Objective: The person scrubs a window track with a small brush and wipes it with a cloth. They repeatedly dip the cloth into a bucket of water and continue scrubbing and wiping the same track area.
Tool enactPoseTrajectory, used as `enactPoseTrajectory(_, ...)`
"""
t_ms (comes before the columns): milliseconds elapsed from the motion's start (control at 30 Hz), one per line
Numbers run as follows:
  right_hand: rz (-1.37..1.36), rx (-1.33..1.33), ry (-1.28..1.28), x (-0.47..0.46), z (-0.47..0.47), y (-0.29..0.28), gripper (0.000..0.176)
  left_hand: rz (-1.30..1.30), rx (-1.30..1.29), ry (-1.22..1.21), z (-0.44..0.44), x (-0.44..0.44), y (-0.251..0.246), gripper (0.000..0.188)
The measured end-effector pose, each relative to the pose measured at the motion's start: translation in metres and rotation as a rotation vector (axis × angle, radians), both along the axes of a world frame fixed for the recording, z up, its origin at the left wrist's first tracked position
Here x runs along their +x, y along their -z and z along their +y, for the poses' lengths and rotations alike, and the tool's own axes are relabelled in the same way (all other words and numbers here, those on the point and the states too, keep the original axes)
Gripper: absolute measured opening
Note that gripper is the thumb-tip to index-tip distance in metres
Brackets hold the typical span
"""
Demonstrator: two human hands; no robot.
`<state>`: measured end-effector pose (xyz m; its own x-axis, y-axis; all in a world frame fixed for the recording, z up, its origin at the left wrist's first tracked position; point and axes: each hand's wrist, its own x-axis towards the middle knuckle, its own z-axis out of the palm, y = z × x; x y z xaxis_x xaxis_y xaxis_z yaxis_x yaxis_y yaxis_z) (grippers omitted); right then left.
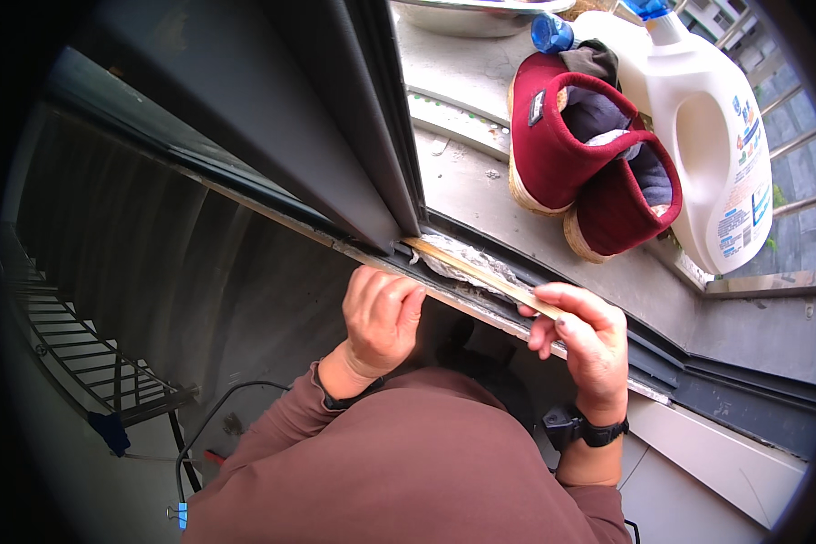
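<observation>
A thin bamboo stick point(481, 273) is pinched between the thumb and fingers of my right hand point(588, 338). It lies slantwise along the dark sliding-window track point(629, 347), its far end by the foot of the window sash point(353, 136). Beneath the stick, crumpled whitish tissue or cloth point(462, 253) sits in the track and looks soiled in places. My left hand point(383, 314) is curled closed at the inner edge of the sill, just left of the tissue, with nothing visible in it.
Past the track, red ankle-high shoes point(551, 136) and a white plastic jug point(714, 156) stand on the outer ledge. A metal basin point(476, 17) is behind them, near metal railings point(799, 143). A dark metal rack point(88, 347) stands at left, with a black cable point(194, 435) nearby.
</observation>
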<state>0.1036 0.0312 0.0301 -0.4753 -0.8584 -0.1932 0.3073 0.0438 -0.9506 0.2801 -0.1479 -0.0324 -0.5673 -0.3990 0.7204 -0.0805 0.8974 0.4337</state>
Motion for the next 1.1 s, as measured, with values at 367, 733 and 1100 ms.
enactPoseTrajectory(367,1.506,0.267,-0.197,0.012,-0.015,-0.009,0.046,-0.069,-0.021,0.128,0.014,-0.012,0.004,0.021)
enactPoseTrajectory(733,1.481,0.373,-0.384,-0.014,-0.015,-0.01,0.04,-0.05,-0.011,0.208,0.005,-0.006,0.007,0.019)
enactPoseTrajectory(1100,1.468,0.163,-0.372,-0.004,-0.058,0.024,0.047,-0.07,-0.079,0.191,-0.016,0.008,0.009,0.024)
